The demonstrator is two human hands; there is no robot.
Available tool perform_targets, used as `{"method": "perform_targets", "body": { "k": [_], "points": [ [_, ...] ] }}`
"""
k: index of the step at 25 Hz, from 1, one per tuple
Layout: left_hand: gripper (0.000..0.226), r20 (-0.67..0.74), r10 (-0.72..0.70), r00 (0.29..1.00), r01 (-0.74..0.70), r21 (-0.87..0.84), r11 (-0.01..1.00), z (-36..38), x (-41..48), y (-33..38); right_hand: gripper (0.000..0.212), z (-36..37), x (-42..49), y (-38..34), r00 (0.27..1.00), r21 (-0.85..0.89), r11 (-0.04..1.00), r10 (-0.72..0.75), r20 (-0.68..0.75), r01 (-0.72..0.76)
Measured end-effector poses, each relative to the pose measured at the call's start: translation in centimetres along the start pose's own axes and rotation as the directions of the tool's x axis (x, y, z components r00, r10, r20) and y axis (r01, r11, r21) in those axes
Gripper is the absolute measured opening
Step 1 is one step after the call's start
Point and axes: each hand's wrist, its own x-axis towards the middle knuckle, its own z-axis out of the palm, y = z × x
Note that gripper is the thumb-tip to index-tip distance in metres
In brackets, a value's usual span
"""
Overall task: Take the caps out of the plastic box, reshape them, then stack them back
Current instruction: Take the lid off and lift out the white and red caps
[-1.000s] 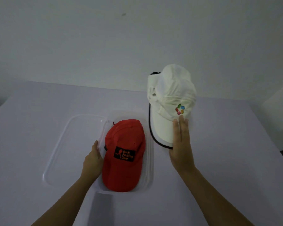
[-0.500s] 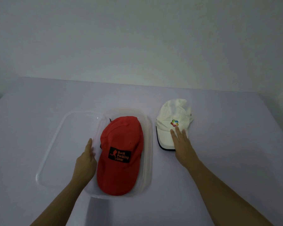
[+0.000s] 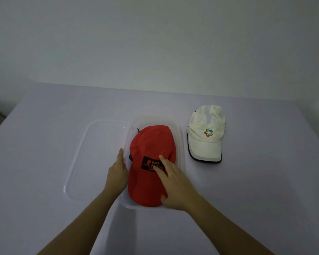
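A red cap (image 3: 151, 144) with a black patch lies in the clear plastic box (image 3: 180, 137), brim toward me. A dark edge of another cap shows under its left side. My right hand (image 3: 173, 183) rests on the red cap's brim and patch, fingers spread, thumb at the brim's front edge. My left hand (image 3: 118, 173) lies flat against the box's left wall. A white cap (image 3: 206, 133) with a coloured logo sits on the table to the right of the box, free of both hands.
The clear box lid (image 3: 85, 157) lies flat on the table just left of the box. The pale table (image 3: 256, 181) runs back to a plain wall. Its left edge shows at the far left.
My right hand set the white cap down on the table, let it go and moved left onto the red cap. My left hand stayed at the box's left wall.
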Motion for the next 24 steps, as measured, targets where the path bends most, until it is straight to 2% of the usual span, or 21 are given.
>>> {"method": "perform_targets", "body": {
  "k": [2,4,5,8,10,13,19,21,24],
  "points": [
    [0.055,0.032,0.005,0.999,-0.005,0.014,1.0,-0.4,0.0,0.0,0.107,0.5,0.6,-0.2,0.984,-0.112,0.987,0.128,0.121,-0.114],
    [0.056,0.069,0.015,0.997,-0.017,0.027,0.999,-0.8,0.1,0.2,0.12,0.4,1.4,-0.3,0.98,-0.211,0.968,0.164,0.117,-0.137],
    [0.057,0.093,0.025,0.995,-0.028,0.035,0.999,-1.0,0.2,0.2,0.123,0.6,1.9,-0.4,0.982,-0.262,0.953,0.173,0.071,-0.149],
    [0.061,0.165,0.055,0.985,-0.066,0.064,0.996,-1.6,0.5,0.0,0.11,0.4,2.8,-1.4,0.973,-0.377,0.907,0.223,0.053,-0.187],
    [0.063,0.186,0.076,0.98,-0.095,0.092,0.991,-1.8,0.7,-0.1,0.11,0.0,3.1,-0.9,0.979,-0.279,0.95,0.175,0.105,-0.14],
    [0.061,0.215,0.077,0.974,-0.103,0.112,0.988,-2.1,0.7,0.3,0.116,-0.4,2.7,-0.1,0.98,-0.258,0.962,0.129,0.153,-0.086],
    [0.063,0.267,0.097,0.959,-0.134,0.121,0.984,-3.2,1.3,-0.5,0.135,1.0,3.9,-2.9,0.943,-0.327,0.914,0.3,0.145,-0.24],
    [0.063,0.285,0.088,0.954,-0.129,0.126,0.984,-3.1,1.2,-0.6,0.132,1.2,3.9,-3.5,0.932,-0.325,0.892,0.354,0.073,-0.313],
    [0.064,0.3,0.086,0.95,-0.116,0.082,0.99,-2.7,1.0,-0.2,0.113,0.3,3.2,-3.1,0.934,-0.106,0.943,0.329,0.141,-0.317]
  ]
}}
